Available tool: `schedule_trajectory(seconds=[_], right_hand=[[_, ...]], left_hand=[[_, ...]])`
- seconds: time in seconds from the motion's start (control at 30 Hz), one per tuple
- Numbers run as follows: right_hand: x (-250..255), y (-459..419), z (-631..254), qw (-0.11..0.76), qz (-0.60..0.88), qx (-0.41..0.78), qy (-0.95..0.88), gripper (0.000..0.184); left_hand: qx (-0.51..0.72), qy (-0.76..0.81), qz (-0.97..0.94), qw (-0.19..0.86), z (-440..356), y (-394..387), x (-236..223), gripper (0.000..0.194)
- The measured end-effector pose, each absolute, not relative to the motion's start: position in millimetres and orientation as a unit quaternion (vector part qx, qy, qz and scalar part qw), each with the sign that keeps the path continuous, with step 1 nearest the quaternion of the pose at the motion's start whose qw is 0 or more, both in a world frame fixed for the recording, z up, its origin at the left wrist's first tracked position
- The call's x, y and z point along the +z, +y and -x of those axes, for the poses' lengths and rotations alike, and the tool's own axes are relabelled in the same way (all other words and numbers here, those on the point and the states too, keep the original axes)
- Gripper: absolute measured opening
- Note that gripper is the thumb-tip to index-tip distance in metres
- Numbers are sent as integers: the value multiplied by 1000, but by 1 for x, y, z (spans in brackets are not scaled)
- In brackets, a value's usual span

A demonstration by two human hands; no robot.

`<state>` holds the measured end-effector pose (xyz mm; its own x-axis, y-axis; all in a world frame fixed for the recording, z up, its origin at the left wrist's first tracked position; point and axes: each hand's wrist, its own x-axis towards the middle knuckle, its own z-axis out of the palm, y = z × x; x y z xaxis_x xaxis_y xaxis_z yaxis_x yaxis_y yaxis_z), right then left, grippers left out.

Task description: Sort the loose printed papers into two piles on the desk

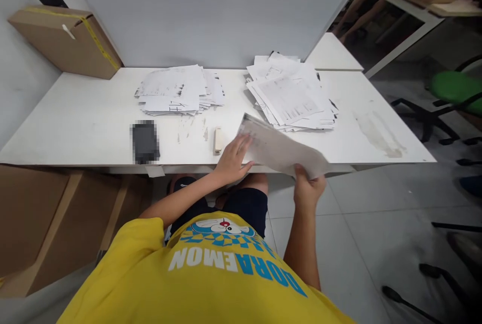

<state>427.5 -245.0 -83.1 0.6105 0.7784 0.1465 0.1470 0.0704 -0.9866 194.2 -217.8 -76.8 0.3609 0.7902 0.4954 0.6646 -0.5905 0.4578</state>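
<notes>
A sheaf of paper sheets (282,147) is held at a slant over the front edge of the white table. My right hand (309,189) grips its lower right corner, thumb on top. My left hand (234,159) touches the left end of the sheets with stretched fingers, its thumb apart from them. Just left of that hand a cream stapler (217,140) lies on the table. Beyond the sheets is a messy paper stack (289,98), and another paper stack (171,88) lies farther left.
A dark pixelated object (145,141) lies near the front edge of the white table (75,128). A cardboard box (71,40) leans at the back left. Behind the table rises a grey panel (211,12). A green chair (457,90) stands at right, and a person's limbs show beyond.
</notes>
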Motion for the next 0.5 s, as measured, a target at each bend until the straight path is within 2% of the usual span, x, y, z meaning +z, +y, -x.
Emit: schedule_trajectory(seconds=[0.1,0.2,0.33,0.5], right_hand=[[-80,-220,-436,707,593,221,-314,55],[-85,-195,-437,739,570,232,-274,60],[-93,-174,-438,744,541,264,-290,65],[-100,-164,-438,719,527,284,-354,55]], left_hand=[[434,496,-744,110,-195,-206,-71,79],[466,477,-723,180,-203,-201,-66,78],[486,452,-722,198,-217,-203,-67,68],[443,467,-732,226,-219,-202,-74,44]])
